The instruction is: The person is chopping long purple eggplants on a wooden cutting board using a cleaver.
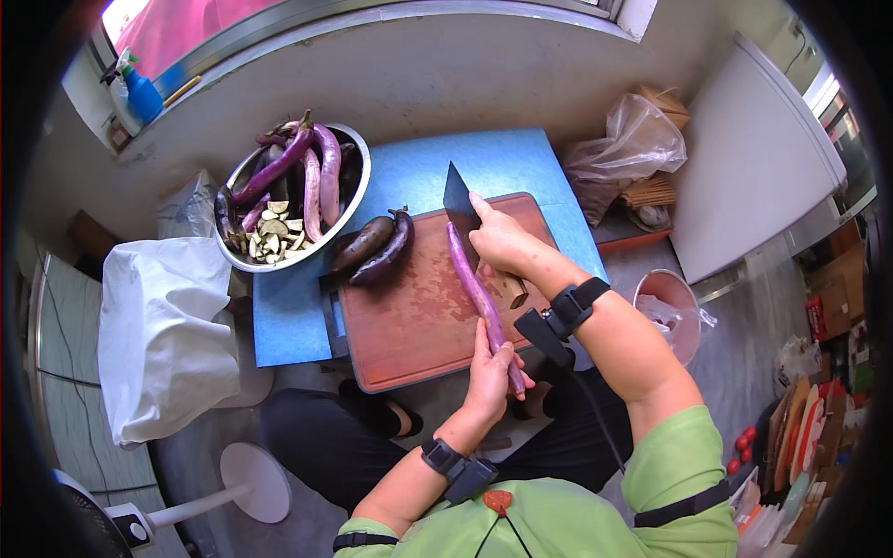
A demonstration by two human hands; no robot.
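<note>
My left hand (490, 373) grips the lower end of a long purple eggplant (469, 279), which slants across the brown cutting board (404, 328). In my right hand (499, 237) is a cleaver (457, 190), its dark blade standing on edge beside the eggplant's far tip. The end of its wooden handle (515, 289) sticks out below my palm. Whether the blade touches the eggplant, I cannot tell. Two dark eggplants (382, 247) lie side by side at the board's upper left. Left of them, a metal basin (364, 174) holds several whole eggplants and a heap of cut eggplant pieces (275, 234).
A blue-covered table (293, 328) bears the board and basin, against a wall with a window. A white cloth (167, 335) drapes something at left. At right are a pink bucket (666, 286), a plastic bag (631, 139) and a white appliance (753, 160). A fan stand (254, 481) is lower left.
</note>
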